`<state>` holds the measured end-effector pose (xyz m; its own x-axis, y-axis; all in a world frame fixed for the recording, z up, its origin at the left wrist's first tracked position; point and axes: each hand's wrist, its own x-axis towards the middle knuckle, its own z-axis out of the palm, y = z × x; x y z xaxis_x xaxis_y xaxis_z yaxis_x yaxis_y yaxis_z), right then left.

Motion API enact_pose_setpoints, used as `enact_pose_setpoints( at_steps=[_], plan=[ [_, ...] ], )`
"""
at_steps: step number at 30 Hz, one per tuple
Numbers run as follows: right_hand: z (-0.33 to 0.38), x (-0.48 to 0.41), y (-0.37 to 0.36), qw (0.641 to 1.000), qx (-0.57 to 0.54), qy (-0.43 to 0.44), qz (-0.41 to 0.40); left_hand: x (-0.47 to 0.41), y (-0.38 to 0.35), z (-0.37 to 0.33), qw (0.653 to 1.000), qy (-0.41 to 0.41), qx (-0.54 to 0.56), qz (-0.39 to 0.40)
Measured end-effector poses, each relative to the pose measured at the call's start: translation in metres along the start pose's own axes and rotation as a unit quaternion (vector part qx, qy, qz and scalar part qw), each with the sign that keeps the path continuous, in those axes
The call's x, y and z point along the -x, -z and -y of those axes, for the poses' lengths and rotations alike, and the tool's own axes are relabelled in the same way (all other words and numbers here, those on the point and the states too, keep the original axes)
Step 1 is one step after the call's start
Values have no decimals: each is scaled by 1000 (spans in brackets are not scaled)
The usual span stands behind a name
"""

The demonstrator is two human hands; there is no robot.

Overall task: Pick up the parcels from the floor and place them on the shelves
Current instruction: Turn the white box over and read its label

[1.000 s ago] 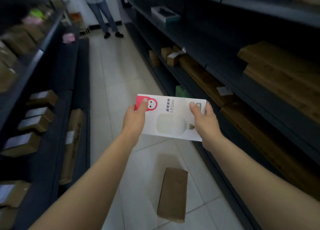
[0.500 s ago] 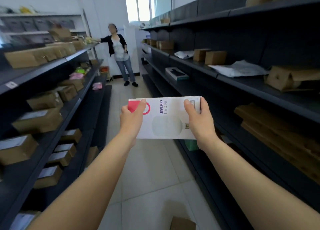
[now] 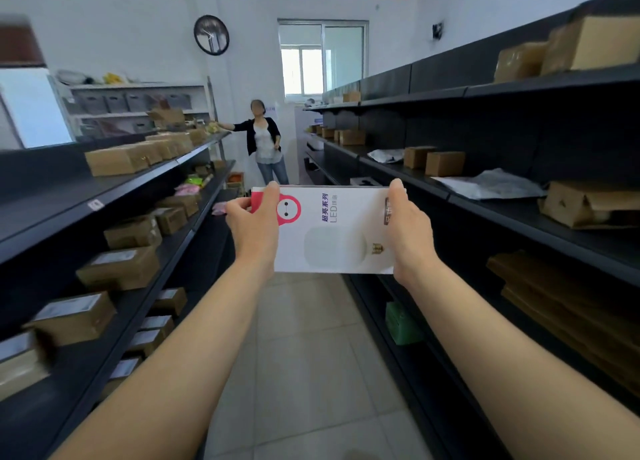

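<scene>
I hold a white LED bulb box [image 3: 332,231] with a pink corner, flat and level, at chest height in the middle of the aisle. My left hand [image 3: 254,229] grips its left end and my right hand [image 3: 408,231] grips its right end. Dark shelves run down both sides: the left shelves [image 3: 114,196] carry several brown cardboard parcels, and the right shelves [image 3: 519,203] hold a few boxes and grey bags. No parcel on the floor is in view.
A person [image 3: 265,144] stands at the far end of the aisle, one arm stretched toward the left shelves. A green box [image 3: 401,322] sits on a low right shelf. Tiled floor [image 3: 311,355] runs between the shelf rows.
The view has tilted up from the floor; the brown parcel on the floor has dropped out of sight. Both hands have raised the white box and still hold its ends.
</scene>
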<state>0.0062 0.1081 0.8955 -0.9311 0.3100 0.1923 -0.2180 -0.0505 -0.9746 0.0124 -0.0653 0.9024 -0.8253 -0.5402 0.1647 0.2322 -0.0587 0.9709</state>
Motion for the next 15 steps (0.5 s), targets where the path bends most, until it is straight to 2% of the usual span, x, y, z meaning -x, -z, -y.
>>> enact_pose_setpoints(
  at_steps=[4,15],
  plan=[
    [4,-3,-5,999,-18,-25,-14,-4,6,-6,999,25,-38,9],
    [0,-6,-3,999,-20,-20,26,-3,13,-5,999,43,-4,9]
  ],
)
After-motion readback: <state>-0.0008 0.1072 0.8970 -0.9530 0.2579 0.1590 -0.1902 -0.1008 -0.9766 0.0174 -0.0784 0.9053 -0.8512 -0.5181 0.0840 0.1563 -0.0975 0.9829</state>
